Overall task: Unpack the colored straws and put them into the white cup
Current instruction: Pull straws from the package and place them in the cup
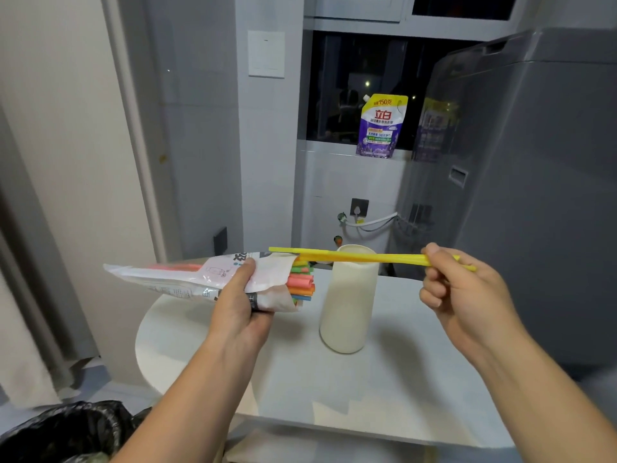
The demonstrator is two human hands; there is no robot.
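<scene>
Your left hand (238, 305) grips the packet (180, 279) near its open mouth, thumb on top and fingers hidden under the wrapper. The printed film veils most of the straws (302, 282). Only their cut ends (green, pink, orange, blue) poke out toward the cup (349, 302). Your right hand (464, 289) pinches a few yellow straws (350, 257) near one end; blur hides how many. They lie level across the cup's rim, far tips above the packet's mouth, and you cannot tell whether they touch the rim.

The cup stands upright on the table (400, 379) between your hands, well in from the rounded left edge. The tabletop stretches wide toward you and to the right. A black bin (66, 432) is cut off at lower left.

The cup is tall, smooth and matt white; the packet is glossy and crinkled.
</scene>
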